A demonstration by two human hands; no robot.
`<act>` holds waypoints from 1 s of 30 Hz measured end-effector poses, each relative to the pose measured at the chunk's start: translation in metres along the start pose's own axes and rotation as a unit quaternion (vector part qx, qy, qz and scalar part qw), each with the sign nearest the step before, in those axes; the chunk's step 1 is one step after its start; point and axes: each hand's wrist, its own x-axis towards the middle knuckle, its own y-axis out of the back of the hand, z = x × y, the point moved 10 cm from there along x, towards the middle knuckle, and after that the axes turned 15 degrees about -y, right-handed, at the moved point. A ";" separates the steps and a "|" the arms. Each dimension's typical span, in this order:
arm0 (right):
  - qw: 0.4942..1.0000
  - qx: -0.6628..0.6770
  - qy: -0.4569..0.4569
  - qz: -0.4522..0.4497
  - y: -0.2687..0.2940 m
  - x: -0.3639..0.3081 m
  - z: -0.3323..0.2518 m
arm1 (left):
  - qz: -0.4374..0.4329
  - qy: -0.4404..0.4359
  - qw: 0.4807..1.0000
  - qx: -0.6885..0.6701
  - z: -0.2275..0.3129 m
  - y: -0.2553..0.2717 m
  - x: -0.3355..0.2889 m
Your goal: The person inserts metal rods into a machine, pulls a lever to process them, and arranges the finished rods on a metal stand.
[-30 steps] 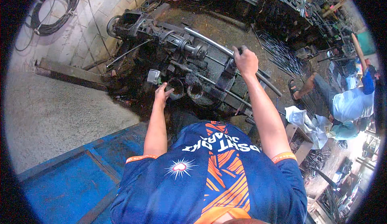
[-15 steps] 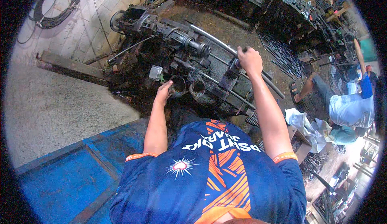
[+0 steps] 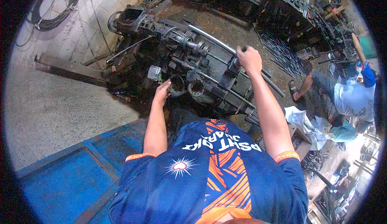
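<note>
A dark, greasy metal machine resembling a lathe (image 3: 199, 68) stretches across the middle in front of me. My left hand (image 3: 162, 92) is curled at the edge of a round metal ring (image 3: 176, 85), thumb and fingertips at its rim. A second similar ring (image 3: 196, 87) sits just to the right. Farther right, my right hand (image 3: 250, 61) is closed around a dark handle, whose knob-like end (image 3: 244, 48) pokes out above the fist. A long shiny bar (image 3: 211, 39) runs along the machine's far side, up to that hand.
A small clear box (image 3: 154, 72) stands beyond my left hand. Thin metal rods (image 3: 280, 50) lie on the floor at right, where another person (image 3: 352, 97) works. A blue panel (image 3: 76, 171) borders my lower left; a beam (image 3: 68, 67) lies at left.
Both my hands keep nearly the same place and grip. The view has shifted slightly, and the other person at right has moved their arm and body a little.
</note>
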 end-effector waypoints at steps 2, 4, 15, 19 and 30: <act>1.000 0.003 0.005 0.003 0.000 0.001 0.001 | -0.002 0.008 1.000 0.013 0.002 -0.001 -0.002; 1.000 -0.004 0.003 0.000 -0.002 0.004 0.002 | -0.005 0.007 1.000 0.019 0.003 -0.002 -0.002; 1.000 0.011 0.014 0.001 0.005 -0.001 -0.001 | 0.010 0.015 1.000 0.012 -0.005 0.004 0.004; 1.000 0.005 -0.003 -0.005 0.003 0.001 0.002 | 0.000 0.001 1.000 0.027 -0.004 0.004 0.005; 1.000 -0.004 -0.003 -0.007 -0.004 0.006 0.010 | 0.024 0.008 0.999 0.037 0.003 0.003 -0.004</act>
